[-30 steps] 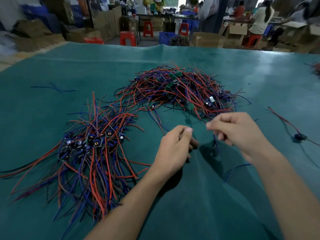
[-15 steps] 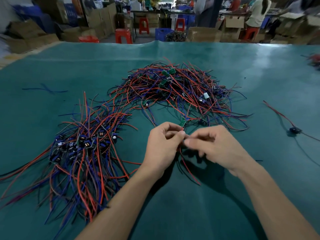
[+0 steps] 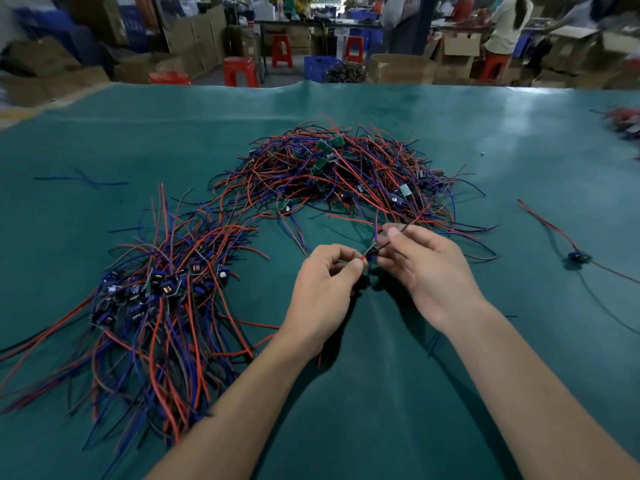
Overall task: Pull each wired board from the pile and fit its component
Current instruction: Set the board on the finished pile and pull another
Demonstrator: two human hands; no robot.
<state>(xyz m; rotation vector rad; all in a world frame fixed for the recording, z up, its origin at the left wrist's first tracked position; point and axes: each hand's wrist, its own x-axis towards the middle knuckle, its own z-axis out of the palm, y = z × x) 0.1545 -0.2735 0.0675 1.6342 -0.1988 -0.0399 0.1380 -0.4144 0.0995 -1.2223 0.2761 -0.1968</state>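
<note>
Hands meet mid-table: left hand (image 3: 323, 284) pinches a red lead, right hand (image 3: 424, 263) pinches the small board (image 3: 371, 252) clear of the pile (image 3: 346, 178), probably steadying it for fitting.

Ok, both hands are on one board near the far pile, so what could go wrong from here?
1. The board, pinched between left hand and right hand, is tiny and mostly hidden; a component could seat crooked unnoticed.
2. Its wires appear to run back toward the far pile; pulling may drag neighbours along.
3. The near pile lies close to the left forearm, which could snag loose wires.
</note>
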